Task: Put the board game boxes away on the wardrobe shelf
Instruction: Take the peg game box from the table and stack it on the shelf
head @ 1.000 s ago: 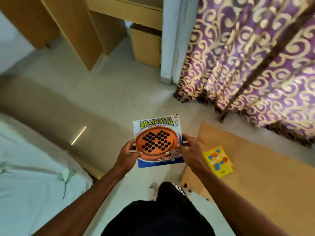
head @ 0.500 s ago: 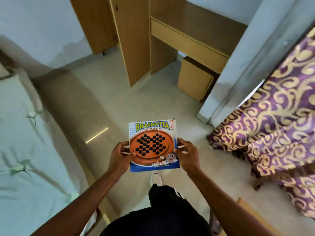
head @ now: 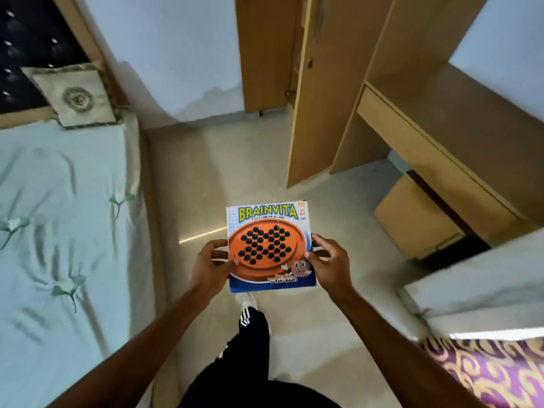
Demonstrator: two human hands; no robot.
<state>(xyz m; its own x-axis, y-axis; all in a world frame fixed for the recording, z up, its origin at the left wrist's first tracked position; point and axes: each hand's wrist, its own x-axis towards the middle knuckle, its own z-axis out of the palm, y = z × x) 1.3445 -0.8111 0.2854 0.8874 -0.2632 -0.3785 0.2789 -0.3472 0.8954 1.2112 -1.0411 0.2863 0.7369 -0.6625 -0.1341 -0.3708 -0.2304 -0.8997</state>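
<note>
I hold a square Brainvita board game box (head: 269, 247), blue and white with an orange round board printed on it, flat in front of me at waist height. My left hand (head: 210, 267) grips its left edge and my right hand (head: 331, 265) grips its right edge. Ahead stands the wooden wardrobe (head: 326, 83), its doors slightly ajar at the far wall. No shelf shows from here.
A bed with a pale green sheet (head: 61, 231) and a cushion (head: 78, 98) fills the left. A wooden desk (head: 459, 136) with a low drawer unit (head: 412, 219) stands on the right. A purple patterned curtain (head: 494, 369) hangs at the lower right. Bare floor (head: 241, 160) runs up to the wardrobe.
My view has swung left and up from the curtain and floor mat toward the wardrobe and bed. The box stays held in both hands; the yellow box on the mat has left the view.
</note>
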